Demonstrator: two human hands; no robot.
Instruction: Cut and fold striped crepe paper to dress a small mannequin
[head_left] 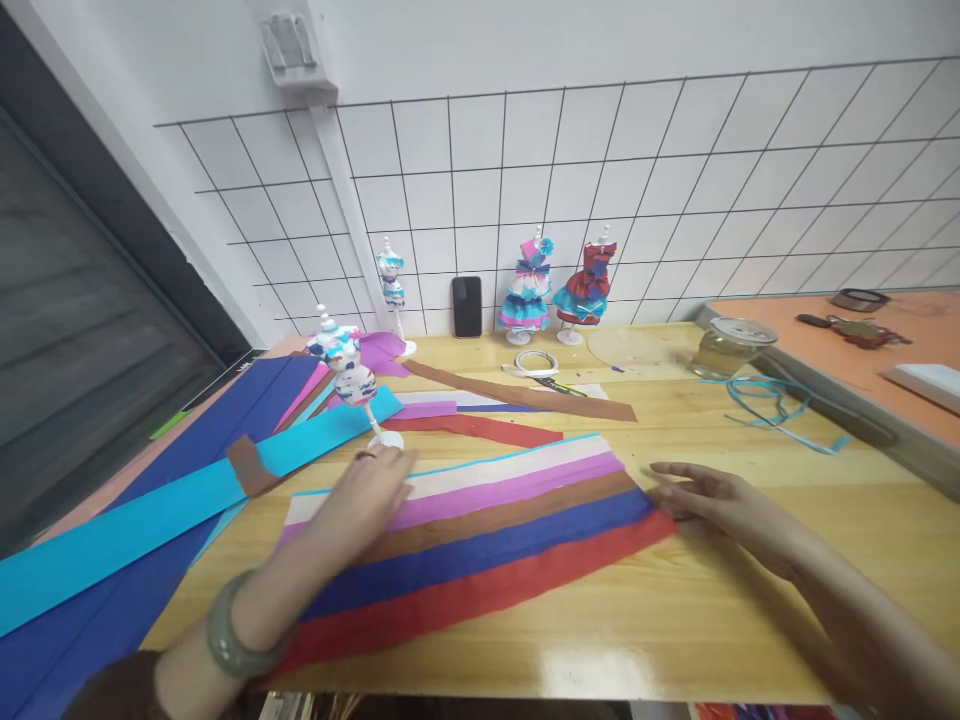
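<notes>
Layered crepe paper strips (517, 525), in white, purple, brown, blue and red bands with a thin light-blue top edge, lie across the table before me. My right hand (709, 500) is at their right end, thumb and a finger closed on the edge while another finger stretches out. My left hand (371, 495) rests over their upper left part, its fingers curled and partly hidden. Just beyond it stands a small white dress form (349, 365) with coloured scraps on its torso; its round base (386, 440) meets my knuckles, and whether I grip it cannot be seen.
Blue and turquoise paper (150, 495) runs along the left. Behind lie brown (525, 390) and red strips (480, 430), a tape roll (536, 362) and a cutter (555, 386). Dressed forms (525, 295) and a phone (467, 307) stand by the wall. A lidded jar (731, 350) and turquoise ribbon (772, 400) are right.
</notes>
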